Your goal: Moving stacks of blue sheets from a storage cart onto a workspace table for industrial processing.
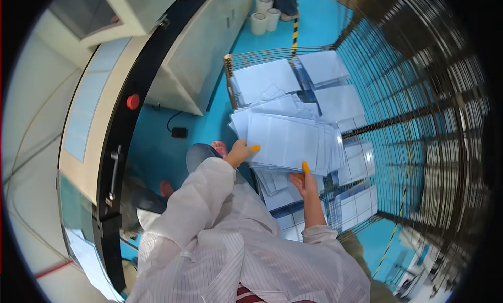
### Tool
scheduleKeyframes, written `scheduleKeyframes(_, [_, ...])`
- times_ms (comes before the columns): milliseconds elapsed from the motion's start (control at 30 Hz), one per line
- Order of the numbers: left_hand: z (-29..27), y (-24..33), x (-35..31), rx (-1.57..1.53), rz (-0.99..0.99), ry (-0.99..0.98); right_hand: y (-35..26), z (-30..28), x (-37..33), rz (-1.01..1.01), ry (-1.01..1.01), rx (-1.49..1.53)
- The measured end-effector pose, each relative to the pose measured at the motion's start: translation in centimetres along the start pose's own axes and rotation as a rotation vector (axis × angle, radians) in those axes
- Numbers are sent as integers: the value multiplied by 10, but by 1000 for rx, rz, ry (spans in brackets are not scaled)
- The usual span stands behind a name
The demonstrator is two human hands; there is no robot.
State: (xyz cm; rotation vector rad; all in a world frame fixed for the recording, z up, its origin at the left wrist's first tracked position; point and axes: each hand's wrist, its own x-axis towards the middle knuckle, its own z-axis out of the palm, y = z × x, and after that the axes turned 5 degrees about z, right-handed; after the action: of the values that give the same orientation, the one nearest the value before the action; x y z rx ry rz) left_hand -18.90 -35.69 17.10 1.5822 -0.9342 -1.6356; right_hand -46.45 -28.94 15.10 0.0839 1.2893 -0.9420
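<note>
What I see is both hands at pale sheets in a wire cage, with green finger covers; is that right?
Not quite: in the head view, the finger covers are yellow-orange, not green. The left hand and right hand are indeed at pale sheets in a wire cage.

Metal wire cage with stacks of pale flat sheets in 2 rows.

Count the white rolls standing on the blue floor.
3, clustered beside the pale cabinet: the rear roll, the front-left roll and the right-hand roll. More could be hidden behind them or the cabinet.
</note>
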Motion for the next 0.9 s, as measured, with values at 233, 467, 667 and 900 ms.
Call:
scheduleKeyframes(233, [13, 12, -11, 841, 257, 230, 4, -20, 19, 123, 120, -448])
scheduleKeyframes(467, [6, -1, -28, 40, 343, 81, 8, -29, 18, 192, 25, -417])
scheduleKeyframes(667, [-20, 12, -55, -202, 537, 112, -1, -42, -3, 307, -307, -147])
scheduleKeyframes(900, [-38, 20, -126, -406, 327, 116, 13, -30, -8, 517, -618, 74])
